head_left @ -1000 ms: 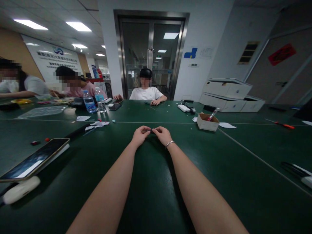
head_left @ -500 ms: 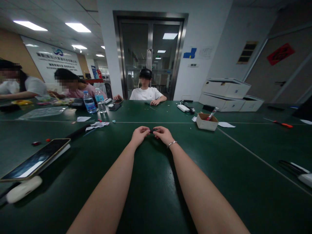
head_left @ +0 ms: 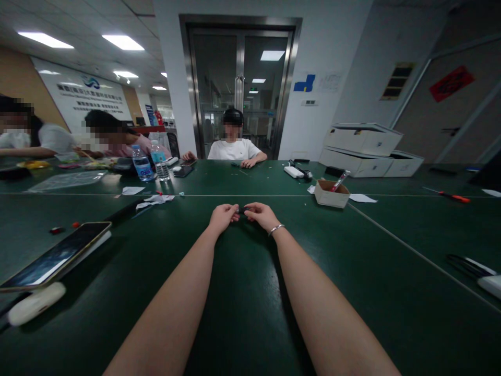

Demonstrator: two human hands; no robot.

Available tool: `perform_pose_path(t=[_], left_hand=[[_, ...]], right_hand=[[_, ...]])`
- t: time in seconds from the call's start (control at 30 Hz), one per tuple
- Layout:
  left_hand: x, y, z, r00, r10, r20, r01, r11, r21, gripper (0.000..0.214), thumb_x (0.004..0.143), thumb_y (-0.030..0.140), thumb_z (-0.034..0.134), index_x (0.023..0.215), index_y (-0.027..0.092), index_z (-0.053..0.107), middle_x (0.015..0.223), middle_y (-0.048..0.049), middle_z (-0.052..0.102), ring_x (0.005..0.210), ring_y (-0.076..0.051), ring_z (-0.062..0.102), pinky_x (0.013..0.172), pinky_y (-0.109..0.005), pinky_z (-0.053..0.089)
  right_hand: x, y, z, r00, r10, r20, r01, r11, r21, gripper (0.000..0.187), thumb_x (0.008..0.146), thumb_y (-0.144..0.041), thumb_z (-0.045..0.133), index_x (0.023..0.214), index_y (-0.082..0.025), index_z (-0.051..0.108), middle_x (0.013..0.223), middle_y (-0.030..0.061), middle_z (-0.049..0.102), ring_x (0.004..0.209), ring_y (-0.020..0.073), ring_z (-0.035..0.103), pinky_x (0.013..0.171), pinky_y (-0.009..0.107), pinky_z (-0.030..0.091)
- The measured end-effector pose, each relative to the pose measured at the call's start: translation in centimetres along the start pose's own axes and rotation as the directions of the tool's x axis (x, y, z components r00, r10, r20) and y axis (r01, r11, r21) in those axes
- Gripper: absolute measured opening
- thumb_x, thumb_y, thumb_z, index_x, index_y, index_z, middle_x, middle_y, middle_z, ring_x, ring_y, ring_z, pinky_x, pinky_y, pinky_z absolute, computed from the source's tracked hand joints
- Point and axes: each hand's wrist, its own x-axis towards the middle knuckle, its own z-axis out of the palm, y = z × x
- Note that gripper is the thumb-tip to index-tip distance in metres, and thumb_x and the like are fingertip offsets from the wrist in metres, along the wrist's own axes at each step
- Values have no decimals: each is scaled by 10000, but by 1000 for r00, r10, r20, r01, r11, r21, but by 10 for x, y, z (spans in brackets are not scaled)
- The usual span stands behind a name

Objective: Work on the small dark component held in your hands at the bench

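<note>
Small dark obj. (head_left: 242,210), outline too small to ID, sits btwn both hands over the surface (head_left: 242,292), L hand (head_left: 224,217) grip pinching its L end & R hand (head_left: 262,215) grip pinching its R end. Status: two-handed handling apparently underway, obj. not set down; which steps are done vs. left can't be told at this res. Materials: obj. dark, texture unclear; surface smooth, dk. green, slight sheen; bangle (head_left: 276,230) shiny, metal-look, rounded; farther out, carton (head_left: 332,200) pale, rect., lidless; phone (head_left: 58,256) flat, glossy.
</note>
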Motion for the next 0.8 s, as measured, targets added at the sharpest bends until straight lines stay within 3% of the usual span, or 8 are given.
perform_pose_path(t=[0.27,0.57,0.8], left_hand=[[-3,5,-1,1000,-12,-24,16,990,143,389,789,516,519,720,147,620,598,-49,647,498,-129,573,506,-247,423],[-13,14,1,994,60,-90,-27,944,328,488,790,604,431,590,188,587,500,-9,573,452,-129,517,501,-255,367],[-7,4,2,991,119,-63,-110,985,134,315,736,490,577,799,184,613,709,-20,626,633,-137,561,547,-234,416]], right_hand=[[1,3,-2,1000,-3,30,3,1000,-2,266,643,-168,721,897,-120,657,590,-27,606,518,78,548,557,218,456],[1,1,-4,997,-15,75,9,997,73,330,615,-179,736,935,-134,667,643,-26,621,529,65,536,557,207,457],[3,1,-1,994,98,-40,-95,993,69,233,654,-229,747,834,-116,652,606,-7,630,494,68,556,526,194,468]])
